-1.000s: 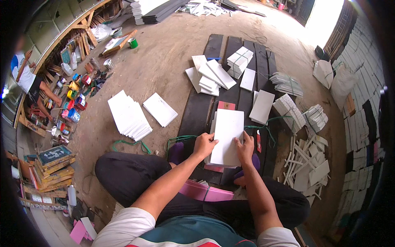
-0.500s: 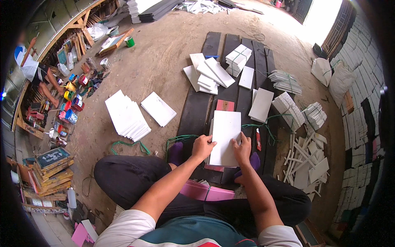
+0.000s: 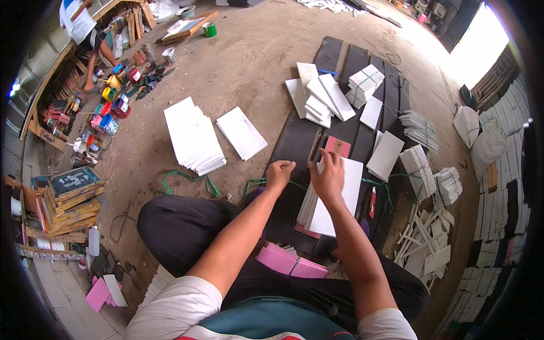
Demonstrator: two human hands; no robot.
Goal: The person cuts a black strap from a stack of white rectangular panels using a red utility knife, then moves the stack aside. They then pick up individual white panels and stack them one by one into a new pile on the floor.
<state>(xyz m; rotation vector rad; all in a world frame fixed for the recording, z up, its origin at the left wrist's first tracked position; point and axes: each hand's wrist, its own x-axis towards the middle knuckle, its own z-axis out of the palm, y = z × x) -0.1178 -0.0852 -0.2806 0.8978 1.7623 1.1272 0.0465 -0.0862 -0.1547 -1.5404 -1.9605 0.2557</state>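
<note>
Left hand: your left hand (image 3: 280, 174) hung just left of the stack, fingertips drawn together in a pinch; nothing showed in it, though a thin strand there could not be ruled out.
Right hand: your right hand (image 3: 330, 180) arched over the stack's left edge, thumb and forefinger parted, gripping nothing visible; contact with the top board could not be judged.
White stack: the stack of white boards (image 3: 341, 207) lay in front of you, right of centre, its left side showing stepped edges.
Handling, judged: the steps called for flat palms on opposite sides, pressed evenly, fingertips kept off the corners; lifting only the top board would have spread them.
Green cord: the green cord (image 3: 297, 185) ran out left and right of the stack; its path beneath was hidden. Best kept flat and untwisted, in my judgement.
Underneath: a reddish board (image 3: 338, 147) stuck out at the far end, over black planks (image 3: 292, 141).
Right side: a red cutter (image 3: 372, 203) lay near the stack, worth keeping clear of your wrist; white offcuts (image 3: 425, 243) lay beyond.
Near: a pink bundle (image 3: 292, 262) sat by your legs.
Far: loose white boards (image 3: 331, 96) lay overlapped on the planks.
Left floor: a fanned white pile (image 3: 192, 136) lay well apart.
</note>
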